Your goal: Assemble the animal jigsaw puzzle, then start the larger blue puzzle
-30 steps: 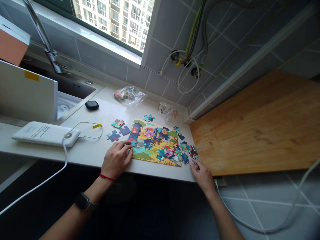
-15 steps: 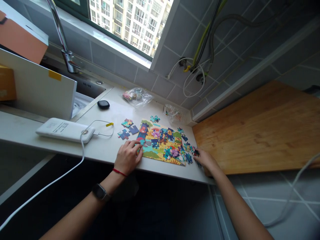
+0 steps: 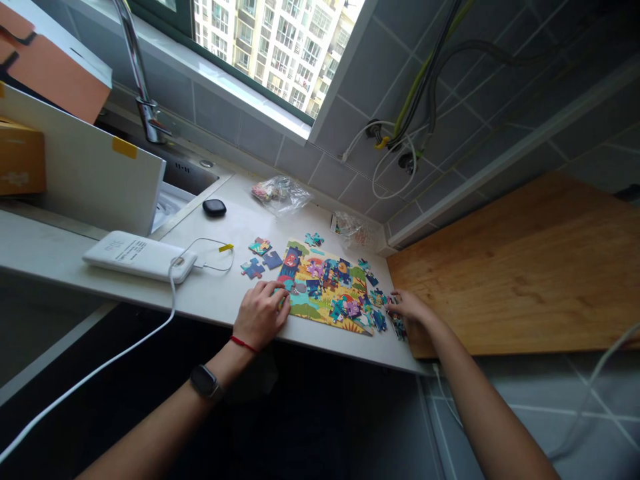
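A colourful jigsaw puzzle board (image 3: 305,311) with cartoon animals lies on the white counter, several puzzle pieces placed over it. My left hand (image 3: 263,310) presses its curled fingers on the board's left edge. At the right, my right hand (image 3: 411,308) has its fingertips closed on a puzzle piece among a cluster of loose ones; the fingers partly hide it. Beside that hand lie more puzzle pieces (image 3: 379,320). Left of the board are a few separate puzzle pieces (image 3: 253,268), and one teal piece (image 3: 315,239) sits just above its top edge.
A white power bank (image 3: 135,255) with a cable lies on the left, near a black rounded case (image 3: 215,208). Two clear plastic bags (image 3: 283,195) rest toward the wall. A wooden board (image 3: 525,267) borders the right side. Behind a white panel (image 3: 100,160) is the sink with its faucet (image 3: 146,110).
The view has shifted slightly. My right hand has moved a little over the loose pieces, uncovering some near the wooden board. My left hand stays on the puzzle board's edge.
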